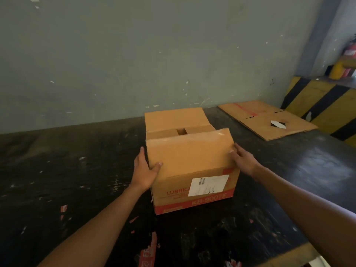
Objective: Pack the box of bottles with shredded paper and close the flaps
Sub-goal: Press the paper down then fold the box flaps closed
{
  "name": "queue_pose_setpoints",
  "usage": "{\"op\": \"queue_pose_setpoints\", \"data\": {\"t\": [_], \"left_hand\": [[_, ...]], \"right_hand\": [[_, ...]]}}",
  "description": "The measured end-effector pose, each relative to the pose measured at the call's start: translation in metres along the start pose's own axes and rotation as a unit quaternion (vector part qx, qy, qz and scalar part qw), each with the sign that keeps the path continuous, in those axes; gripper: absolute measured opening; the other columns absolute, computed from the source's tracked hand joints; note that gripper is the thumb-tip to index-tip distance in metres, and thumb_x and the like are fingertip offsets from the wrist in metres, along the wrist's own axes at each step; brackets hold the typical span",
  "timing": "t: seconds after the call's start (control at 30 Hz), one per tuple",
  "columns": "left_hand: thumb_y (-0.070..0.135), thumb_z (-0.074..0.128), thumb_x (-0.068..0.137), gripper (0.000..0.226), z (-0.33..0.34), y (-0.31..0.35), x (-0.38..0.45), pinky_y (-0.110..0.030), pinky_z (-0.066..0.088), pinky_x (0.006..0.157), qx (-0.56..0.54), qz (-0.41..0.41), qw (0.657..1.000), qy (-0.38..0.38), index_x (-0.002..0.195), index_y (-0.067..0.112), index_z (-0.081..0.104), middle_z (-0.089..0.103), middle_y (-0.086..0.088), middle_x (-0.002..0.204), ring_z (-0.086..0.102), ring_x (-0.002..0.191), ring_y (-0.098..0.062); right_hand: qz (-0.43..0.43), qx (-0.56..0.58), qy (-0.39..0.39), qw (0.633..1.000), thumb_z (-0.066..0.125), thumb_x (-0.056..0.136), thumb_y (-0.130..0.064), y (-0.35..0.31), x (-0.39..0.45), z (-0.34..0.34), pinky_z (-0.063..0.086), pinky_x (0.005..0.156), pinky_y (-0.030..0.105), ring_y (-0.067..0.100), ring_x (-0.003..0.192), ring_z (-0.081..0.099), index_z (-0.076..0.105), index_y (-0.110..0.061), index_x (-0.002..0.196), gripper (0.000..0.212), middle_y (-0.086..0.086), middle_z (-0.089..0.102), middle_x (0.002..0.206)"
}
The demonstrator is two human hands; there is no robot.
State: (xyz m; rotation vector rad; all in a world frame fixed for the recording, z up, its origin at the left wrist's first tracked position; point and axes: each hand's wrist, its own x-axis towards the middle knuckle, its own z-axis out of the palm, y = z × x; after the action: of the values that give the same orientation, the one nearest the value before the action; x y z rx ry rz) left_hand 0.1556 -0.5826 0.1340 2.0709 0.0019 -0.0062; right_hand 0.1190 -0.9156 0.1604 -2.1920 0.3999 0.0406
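A brown cardboard box (194,191) with red print and a white label stands on the dark table in the middle of view. Its near flap (189,154) is raised and tilted over the opening. My left hand (145,171) grips the flap's left edge, thumb on the outer face. My right hand (243,160) holds the flap's right edge with curled fingers. The far flap (175,118) stands up behind, and the two side flaps (165,132) lie folded in, leaving a small gap. Bottles and shredded paper are hidden inside.
A flattened cardboard sheet (267,120) lies at the back right of the dark, scuffed table (77,170). A yellow-and-black striped barrier (323,105) stands at the right, a grey wall behind. Red tape scraps (148,253) stick to the near table surface.
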Motion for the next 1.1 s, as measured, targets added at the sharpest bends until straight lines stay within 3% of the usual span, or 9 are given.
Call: {"op": "queue_pose_setpoints", "data": {"t": [0.13,0.23,0.37,0.53,0.63,0.77,0.97,1.1], "left_hand": [[0.034,0.044,0.100,0.077,0.012,0.002,0.012,-0.051,0.033,0.113,0.086,-0.056,0.992,-0.079,0.155,0.031,-0.010,0.004,-0.009,0.162,0.028,0.143,-0.035],[0.039,0.038,0.100,0.066,0.019,0.006,0.019,-0.048,0.042,0.102,0.153,-0.079,0.983,-0.064,0.154,0.023,0.002,0.025,-0.013,0.154,0.043,0.131,-0.034],[0.046,0.039,0.099,0.049,0.025,0.011,0.031,-0.048,0.048,0.091,0.203,-0.078,0.976,-0.007,0.135,0.018,0.021,0.043,-0.014,0.135,0.055,0.111,-0.033],[0.046,0.043,0.097,0.042,0.034,0.006,0.060,-0.050,0.049,0.091,0.126,-0.108,0.986,0.033,0.121,0.024,0.018,0.052,-0.012,0.125,0.058,0.103,-0.031],[0.051,0.041,0.097,0.056,0.034,-0.002,0.071,-0.048,0.048,0.093,0.120,-0.118,0.986,0.019,0.139,0.029,0.011,0.051,-0.012,0.132,0.057,0.109,-0.033],[0.061,0.037,0.095,0.071,0.033,-0.013,0.078,-0.054,0.041,0.105,0.100,-0.115,0.988,0.006,0.151,0.031,0.005,0.046,-0.015,0.144,0.050,0.126,-0.038],[0.060,0.038,0.096,0.074,0.032,-0.016,0.081,-0.053,0.039,0.109,0.094,-0.111,0.989,0.001,0.154,0.031,0.003,0.041,-0.011,0.151,0.048,0.130,-0.034],[0.060,0.038,0.095,0.074,0.033,-0.018,0.085,-0.055,0.037,0.110,0.098,-0.109,0.989,0.000,0.154,0.032,0.002,0.040,-0.012,0.152,0.047,0.132,-0.034]], "right_hand": [[-0.042,-0.293,0.003,0.955,0.026,0.097,-0.057,-0.002,0.020,0.020,0.005,0.115,0.060,0.037,0.147,-0.006,0.019,-0.028,0.151,0.061,0.001,-0.001,0.163],[-0.037,-0.320,-0.018,0.947,0.022,0.095,-0.063,-0.004,0.038,0.031,0.004,0.115,0.062,0.034,0.148,-0.004,0.012,-0.028,0.153,0.069,0.000,0.001,0.163],[-0.028,-0.302,-0.044,0.952,0.025,0.094,-0.063,-0.012,0.068,0.034,0.007,0.116,0.062,0.035,0.148,0.001,0.006,-0.026,0.154,0.072,0.002,-0.003,0.163],[-0.019,-0.266,-0.049,0.963,0.030,0.097,-0.056,-0.033,0.128,0.034,0.011,0.116,0.060,0.037,0.147,0.006,0.007,-0.020,0.153,0.071,0.009,-0.001,0.162],[0.000,-0.194,-0.042,0.980,0.040,0.095,-0.051,-0.047,0.171,0.035,0.019,0.116,0.056,0.040,0.144,0.018,0.012,-0.015,0.153,0.074,0.013,0.010,0.161],[0.034,-0.054,-0.001,0.998,0.048,0.093,-0.044,-0.063,0.221,0.042,0.030,0.113,0.049,0.038,0.137,0.034,0.017,-0.014,0.152,0.073,0.015,0.029,0.154],[0.052,0.074,0.011,0.996,0.057,0.093,-0.037,-0.087,0.268,0.045,0.028,0.112,0.039,0.034,0.141,0.030,0.010,-0.008,0.153,0.081,0.013,0.026,0.157],[0.077,0.134,0.029,0.988,0.051,0.091,-0.054,-0.091,0.272,0.042,0.028,0.114,0.043,0.033,0.142,0.028,0.014,-0.013,0.153,0.083,0.009,0.021,0.159]]}}
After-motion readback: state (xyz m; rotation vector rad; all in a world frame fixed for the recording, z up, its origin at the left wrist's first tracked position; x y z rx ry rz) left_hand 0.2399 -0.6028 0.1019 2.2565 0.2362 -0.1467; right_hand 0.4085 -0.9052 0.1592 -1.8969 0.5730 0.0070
